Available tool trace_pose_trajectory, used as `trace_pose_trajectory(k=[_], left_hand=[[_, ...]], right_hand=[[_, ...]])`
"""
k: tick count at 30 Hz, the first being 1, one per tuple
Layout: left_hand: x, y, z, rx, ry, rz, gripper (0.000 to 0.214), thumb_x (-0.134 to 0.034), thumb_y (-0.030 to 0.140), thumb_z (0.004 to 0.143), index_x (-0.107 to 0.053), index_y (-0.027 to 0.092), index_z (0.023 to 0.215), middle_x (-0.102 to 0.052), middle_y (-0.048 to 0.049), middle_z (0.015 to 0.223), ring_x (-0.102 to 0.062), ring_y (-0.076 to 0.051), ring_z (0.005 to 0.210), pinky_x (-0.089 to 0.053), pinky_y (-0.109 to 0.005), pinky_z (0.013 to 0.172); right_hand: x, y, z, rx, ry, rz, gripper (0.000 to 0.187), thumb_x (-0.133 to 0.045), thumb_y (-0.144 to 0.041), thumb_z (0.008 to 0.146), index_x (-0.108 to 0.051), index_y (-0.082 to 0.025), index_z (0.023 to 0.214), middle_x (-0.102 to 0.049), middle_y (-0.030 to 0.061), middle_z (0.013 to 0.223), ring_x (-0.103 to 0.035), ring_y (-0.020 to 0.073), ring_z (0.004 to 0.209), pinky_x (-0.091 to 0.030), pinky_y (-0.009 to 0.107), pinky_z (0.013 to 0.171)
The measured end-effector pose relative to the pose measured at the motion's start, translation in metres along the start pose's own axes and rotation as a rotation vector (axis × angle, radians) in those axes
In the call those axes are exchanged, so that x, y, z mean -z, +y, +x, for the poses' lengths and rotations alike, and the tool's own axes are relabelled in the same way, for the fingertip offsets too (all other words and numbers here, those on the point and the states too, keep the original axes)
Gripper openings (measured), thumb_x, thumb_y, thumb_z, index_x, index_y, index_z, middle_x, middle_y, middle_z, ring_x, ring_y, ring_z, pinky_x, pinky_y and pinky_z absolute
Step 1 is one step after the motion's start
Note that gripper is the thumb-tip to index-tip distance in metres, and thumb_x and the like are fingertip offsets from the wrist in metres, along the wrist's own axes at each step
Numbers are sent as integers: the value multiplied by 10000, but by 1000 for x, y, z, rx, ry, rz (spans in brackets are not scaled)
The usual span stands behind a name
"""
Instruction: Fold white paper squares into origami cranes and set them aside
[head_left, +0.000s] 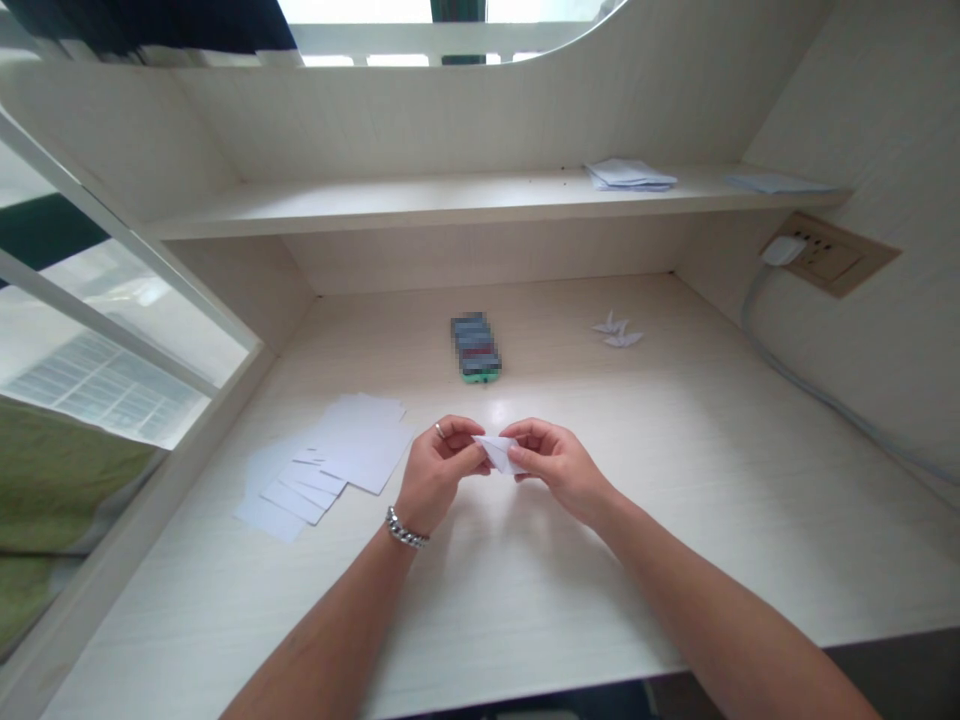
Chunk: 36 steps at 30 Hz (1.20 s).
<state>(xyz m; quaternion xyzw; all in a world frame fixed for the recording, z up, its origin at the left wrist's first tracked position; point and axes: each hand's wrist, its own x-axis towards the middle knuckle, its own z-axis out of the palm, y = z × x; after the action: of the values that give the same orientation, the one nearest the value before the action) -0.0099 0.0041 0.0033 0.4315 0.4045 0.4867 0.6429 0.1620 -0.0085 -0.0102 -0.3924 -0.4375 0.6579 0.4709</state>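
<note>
A small piece of folded white paper (pixel 498 453) is held just above the desk, its creased triangular faces showing. My left hand (pixel 444 468), with a ring and a chain bracelet, pinches its left end between thumb and fingers. On the opposite end, my right hand (pixel 559 466) pinches the paper the same way. Parts of the paper are hidden behind the fingers. Left of my left hand lie loose sheets of white paper (pixel 364 440), spread and overlapping. Small folded paper cranes (pixel 619 330) sit toward the back right of the desk.
A phone (pixel 476 347) with a blurred screen lies beyond my hands. The shelf (pixel 420 195) above the desk (pixel 712 520) carries stacked white papers (pixel 630 175). At right, a plug with a grey cable (pixel 810 390) sits in the wall socket (pixel 832 252). A barred opening (pixel 127 320) is at left.
</note>
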Motion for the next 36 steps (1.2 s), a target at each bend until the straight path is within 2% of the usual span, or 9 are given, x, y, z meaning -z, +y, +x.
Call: trace_pose_trajectory(k=[4,6,9,12,15,18,24,29,36], left_hand=[[-1,0,-1,5,-5,109,280,-813,240,633,-623,136,811,-699,-20,648,-668,-145,580,-548,-243,558],[-3,0,-2,1,18,119,301,-817,260,628,-614,135,811,-708,-30,652,-683,-161,593,-566,-271,584],[-6,0,-2,-16,71,114,323,-831,265,612,-603,133,799,-721,-43,679,-700,-181,620,-590,-316,639],[-6,-1,-2,-44,111,108,322,-849,244,588,-607,133,769,-716,-32,688,-704,-187,660,-599,-335,681],[-5,-4,0,-96,113,159,272,-837,240,615,-622,133,743,-703,-23,685,-687,-164,675,-579,-288,662],[-3,-8,0,-142,85,236,228,-819,230,648,-633,132,737,-704,-30,709,-671,-144,677,-546,-245,633],[-4,-11,-1,-99,13,202,239,-800,239,679,-613,138,787,-714,-35,723,-695,-169,696,-568,-308,708],[-7,-8,-1,-59,65,208,277,-801,223,665,-603,133,836,-728,-45,675,-696,-170,639,-562,-284,642],[-9,-6,-1,3,133,258,275,-795,233,665,-600,134,831,-724,-41,629,-692,-167,595,-547,-253,580]], right_hand=[[0,4,2,80,62,-130,312,-728,-389,730,-661,-201,969,-669,33,830,-617,170,769,-483,297,673],[0,5,2,168,176,-258,274,-724,-376,736,-646,-208,937,-656,45,896,-613,196,854,-489,322,729],[0,3,0,326,350,-578,156,-715,-356,759,-669,-226,832,-631,54,952,-579,230,954,-460,379,850],[-2,1,-3,379,321,-720,132,-645,-361,836,-720,-254,850,-648,58,933,-574,232,958,-440,379,868],[-5,1,-4,291,171,-614,223,-666,-400,821,-710,-248,979,-672,58,994,-598,213,917,-474,332,773],[-9,4,-2,246,114,-528,303,-726,-400,765,-698,-228,1012,-679,62,1031,-619,211,925,-484,325,787],[-6,12,5,243,183,-316,250,-623,-416,843,-737,-194,858,-719,68,915,-655,206,839,-496,318,763],[-5,11,7,128,280,-186,314,-679,-469,775,-738,-162,805,-717,57,761,-635,191,729,-498,317,699],[-8,9,6,63,309,-42,374,-715,-515,716,-735,-149,796,-721,64,757,-641,183,720,-504,306,668]])
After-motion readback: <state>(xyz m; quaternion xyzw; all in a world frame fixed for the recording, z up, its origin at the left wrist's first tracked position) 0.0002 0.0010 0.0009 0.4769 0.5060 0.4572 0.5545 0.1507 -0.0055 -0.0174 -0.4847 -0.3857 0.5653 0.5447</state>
